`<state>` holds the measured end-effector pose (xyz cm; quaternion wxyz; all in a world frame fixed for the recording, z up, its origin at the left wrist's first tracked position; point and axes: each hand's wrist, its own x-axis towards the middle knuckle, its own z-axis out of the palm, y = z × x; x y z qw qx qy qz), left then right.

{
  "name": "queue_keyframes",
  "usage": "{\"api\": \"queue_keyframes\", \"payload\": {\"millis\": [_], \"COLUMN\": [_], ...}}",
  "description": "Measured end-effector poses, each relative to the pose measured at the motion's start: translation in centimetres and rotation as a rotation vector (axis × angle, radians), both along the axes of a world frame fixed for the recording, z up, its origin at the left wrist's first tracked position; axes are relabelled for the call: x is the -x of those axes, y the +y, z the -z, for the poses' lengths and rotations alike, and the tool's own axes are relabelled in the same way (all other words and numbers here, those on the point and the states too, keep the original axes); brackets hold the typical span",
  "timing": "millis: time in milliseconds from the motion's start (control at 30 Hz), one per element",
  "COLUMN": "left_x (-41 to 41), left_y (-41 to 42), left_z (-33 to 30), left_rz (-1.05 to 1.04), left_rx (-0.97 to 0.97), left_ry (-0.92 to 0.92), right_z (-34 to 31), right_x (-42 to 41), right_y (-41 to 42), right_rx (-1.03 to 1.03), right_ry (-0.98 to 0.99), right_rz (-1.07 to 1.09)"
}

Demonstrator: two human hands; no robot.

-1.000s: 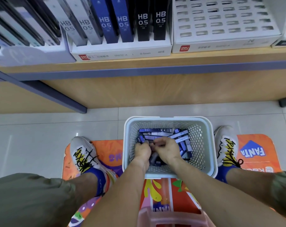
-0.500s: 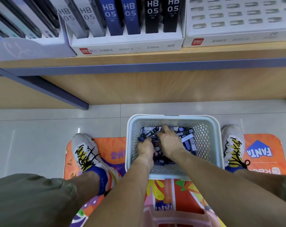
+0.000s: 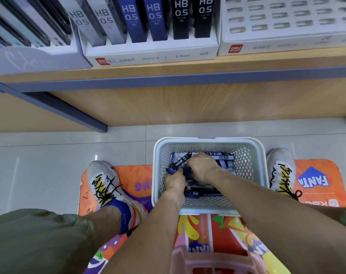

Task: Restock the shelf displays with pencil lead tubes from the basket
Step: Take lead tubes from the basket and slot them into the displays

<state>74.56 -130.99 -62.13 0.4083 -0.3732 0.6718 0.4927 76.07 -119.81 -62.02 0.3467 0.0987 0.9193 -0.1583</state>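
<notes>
Both forearms reach down and forward into a pale perforated basket (image 3: 256,155) that stands on the floor between the person's feet. The left hand (image 3: 175,181) sits low at the near left of the basket's inside, knuckles up, its fingers curled down around a few dark pencil lead tubes (image 3: 224,157) from the heap; one blue-capped tube (image 3: 170,170) pokes out just beyond its knuckles. The right hand (image 3: 202,169) lies just ahead of and to the right of the left, almost touching it, wrist bent, back of the hand upward and fingers tucked down into the pile. Its fingertips are buried among the tubes, so whether it actually grips any cannot be told. More tubes lie loose beyond and to the right of the right hand, against the far wall of the basket, and a few show under the wrists on the near side.

Well above and beyond both hands runs a wooden shelf (image 3: 168,71) carrying a white display box (image 3: 154,56) of upright HB 0.5 packs in grey, blue and black. To the right of that box stands a white slotted tray (image 3: 286,44). Outside each forearm a white sneaker rests on an orange printed mat (image 3: 314,180).
</notes>
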Motion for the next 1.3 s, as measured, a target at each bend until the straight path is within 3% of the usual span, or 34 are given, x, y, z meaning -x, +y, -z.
{"api": "queue_keyframes", "payload": {"millis": [300,667,800,900,1033,1167,1300], "left_x": [0.4,0.1,0.8,1.6,2.8,4.0,5.5], "left_y": [-0.2,-0.8,-0.7,-0.6,-0.1,0.8,1.7], "left_z": [-1.5,-5.6,-11.0,-15.8,-23.7,-31.3,-37.5], "left_rz": [-0.002,0.094,0.289,0.477,0.654,0.784,0.842], "left_rx": [-0.039,-0.217,-0.414,-0.538,-0.533,-0.649,-0.668], "left_ry": [0.056,0.13,0.237,0.346,0.539,0.688,0.807], "right_z": [-1.4,-8.3,-14.4,-20.7,-29.0,-36.2,-42.4], "right_x": [-2.2,-3.4,-3.0,-2.8,-2.6,-2.0,-2.1], "right_y": [0.9,2.9,4.4,5.5,6.5,7.4,8.2], "right_rx": [0.238,0.335,0.591,0.597,0.711,0.797,1.011], "right_ry": [0.18,0.349,0.311,0.307,0.353,0.464,0.54], "right_rz": [0.565,0.607,0.801,0.813,0.814,0.799,0.893]}}
